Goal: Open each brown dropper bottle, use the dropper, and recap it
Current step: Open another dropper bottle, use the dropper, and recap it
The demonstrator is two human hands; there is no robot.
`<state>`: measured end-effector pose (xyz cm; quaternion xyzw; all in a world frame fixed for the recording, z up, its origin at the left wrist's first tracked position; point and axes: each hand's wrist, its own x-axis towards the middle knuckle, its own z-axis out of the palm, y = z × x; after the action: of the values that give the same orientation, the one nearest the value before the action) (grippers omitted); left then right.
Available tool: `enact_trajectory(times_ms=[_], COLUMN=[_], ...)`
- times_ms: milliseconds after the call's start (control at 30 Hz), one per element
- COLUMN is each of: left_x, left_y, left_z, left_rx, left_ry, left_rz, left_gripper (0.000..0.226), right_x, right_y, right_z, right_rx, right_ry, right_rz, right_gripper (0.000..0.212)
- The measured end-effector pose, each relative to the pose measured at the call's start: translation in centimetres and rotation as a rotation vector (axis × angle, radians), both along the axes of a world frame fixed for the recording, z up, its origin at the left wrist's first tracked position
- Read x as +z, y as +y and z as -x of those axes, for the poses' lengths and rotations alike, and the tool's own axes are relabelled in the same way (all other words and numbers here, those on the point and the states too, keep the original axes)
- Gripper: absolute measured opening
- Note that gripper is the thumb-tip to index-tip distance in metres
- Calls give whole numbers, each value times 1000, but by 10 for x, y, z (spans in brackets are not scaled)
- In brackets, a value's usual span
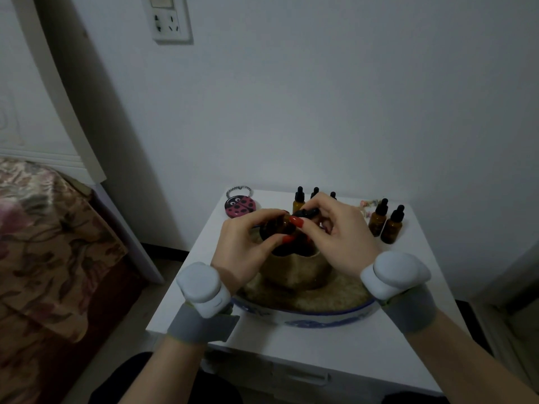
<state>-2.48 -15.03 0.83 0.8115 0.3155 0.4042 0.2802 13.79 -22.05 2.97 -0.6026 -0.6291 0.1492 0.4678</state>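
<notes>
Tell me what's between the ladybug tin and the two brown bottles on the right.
In the head view, both hands, left and right, holding a brown bottle above the bowl.

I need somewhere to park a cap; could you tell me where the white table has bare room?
The white table is bare along the near edge, before the blue-patterned ceramic bowl. The far edge is crowded: pink ladybug tin at left, two capped brown dropper bottles at right.
</notes>
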Motion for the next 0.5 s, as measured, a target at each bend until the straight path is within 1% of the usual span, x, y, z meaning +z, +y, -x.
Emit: enact_trajectory(times_ms=[100,233,400,500], left_x=[1,4,2,1], left_y=[-5,-7,-10,-14], left_z=[-3,-6,-18,-29], left_rx=[-14,-28,-33,-25], left_ry=[-30,-52,47,98], left_rz=[6,-14,-84,-120], left_gripper=[35,35,30,33], right_x=[2,4,4,5], right_y=[0,-2,-3,-5], right_z=[-1,-2,-8,-14], right_rx=[-34,-44,-58,-87], right_ry=[46,134,158,148], right_rz=[14,20,5,-3], right_gripper=[12,10,9,10])
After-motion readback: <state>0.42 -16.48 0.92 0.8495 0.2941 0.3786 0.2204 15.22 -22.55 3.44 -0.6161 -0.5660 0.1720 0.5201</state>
